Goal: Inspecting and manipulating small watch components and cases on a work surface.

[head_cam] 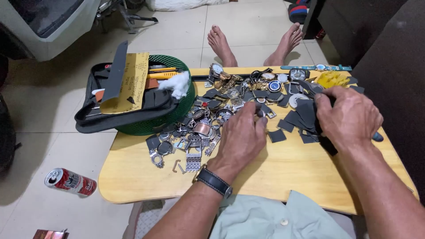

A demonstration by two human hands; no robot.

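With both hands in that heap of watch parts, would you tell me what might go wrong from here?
1. The left hand sweeping the watch parts could push small pieces off the board, since some lie near its edge.
2. The right hand in the dark squares could bury small parts.

Both hands palm-down, left hand (241, 137) fingers curled, right hand (349, 116) fingertips pinched together.

A drink can (70, 181) lies on the tiled floor (53, 106) beside a green basket (170, 116).
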